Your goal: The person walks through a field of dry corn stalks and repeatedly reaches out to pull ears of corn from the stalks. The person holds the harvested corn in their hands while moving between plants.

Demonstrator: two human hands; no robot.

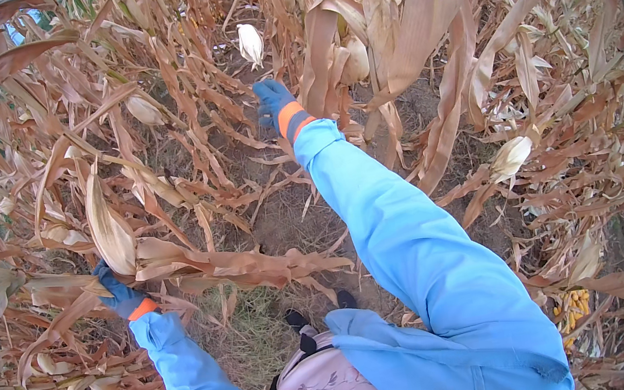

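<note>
My left hand [118, 292], in a blue glove with an orange cuff, grips a dry maize stalk [65, 279] at the lower left. Just above that hand stands a maize ear in its pale husk [111, 236], and a long dry leaf [237, 263] stretches right from beside it. My right hand [274, 105], gloved alike, reaches far forward with nothing seen in it and its fingers partly apart. Beyond its fingertips is a whitish husked ear [251, 45], apart from the glove; whether it hangs or is in the air, I cannot tell.
Dry maize plants crowd both sides, with a broad leaf [430, 11] and a husked ear [355, 61] right of my right hand. Another ear [509, 159] juts out at right. Bare yellow cobs [573, 308] lie at lower right. Soil and grass [248, 333] surround my shoes [296, 320].
</note>
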